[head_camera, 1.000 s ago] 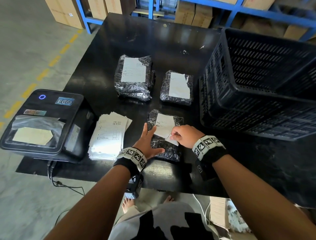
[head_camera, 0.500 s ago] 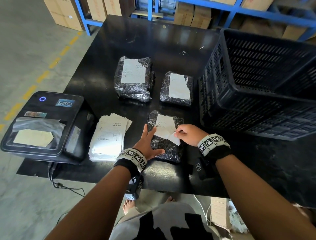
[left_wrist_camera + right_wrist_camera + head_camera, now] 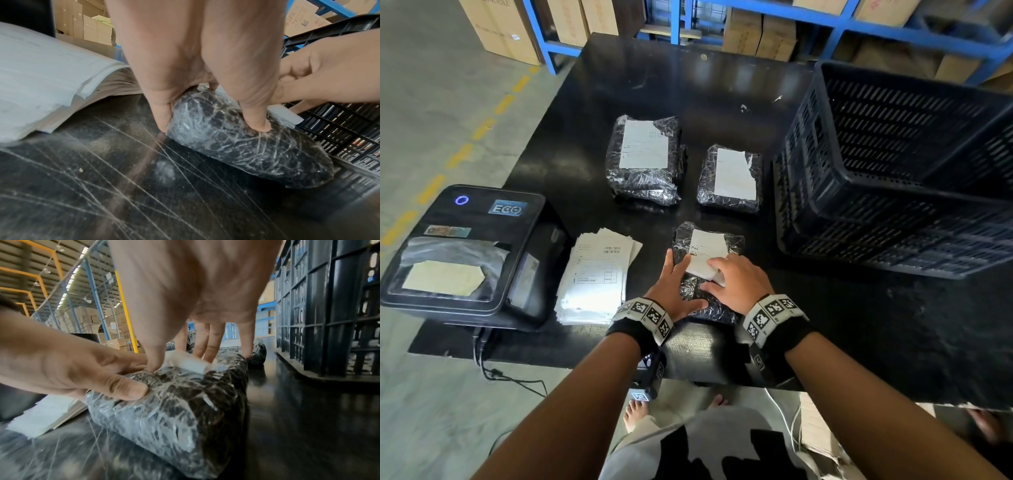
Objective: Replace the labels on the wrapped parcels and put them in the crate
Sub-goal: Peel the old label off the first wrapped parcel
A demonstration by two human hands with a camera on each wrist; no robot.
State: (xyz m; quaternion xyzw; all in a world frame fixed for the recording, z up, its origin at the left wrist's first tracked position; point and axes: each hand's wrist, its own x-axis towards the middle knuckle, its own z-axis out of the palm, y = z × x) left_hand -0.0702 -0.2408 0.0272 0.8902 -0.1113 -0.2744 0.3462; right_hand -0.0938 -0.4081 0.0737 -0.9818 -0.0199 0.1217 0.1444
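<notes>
The nearest plastic-wrapped black parcel (image 3: 717, 310) (image 3: 246, 149) (image 3: 174, 410) lies at the table's front edge. Its white label (image 3: 705, 246) (image 3: 185, 361) is partly lifted and curled at the near end. My left hand (image 3: 674, 284) (image 3: 185, 56) holds the parcel down, fingers straight along its left side and thumb pressed on top. My right hand (image 3: 739, 281) (image 3: 185, 288) is over the label's near end, with the curled flap between thumb and fingers. Two more labelled parcels (image 3: 643, 161) (image 3: 731, 178) lie farther back. The black crate (image 3: 876, 233) stands to the right.
A stack of fresh labels (image 3: 595, 274) lies left of the parcel. Beside the stack, a black label printer (image 3: 462, 253) sits at the table's left corner. Blue shelving with cardboard boxes (image 3: 756, 31) runs behind the table.
My right hand has moved left from the parcel's right edge onto the label's near end. The left hand has kept its place on the parcel.
</notes>
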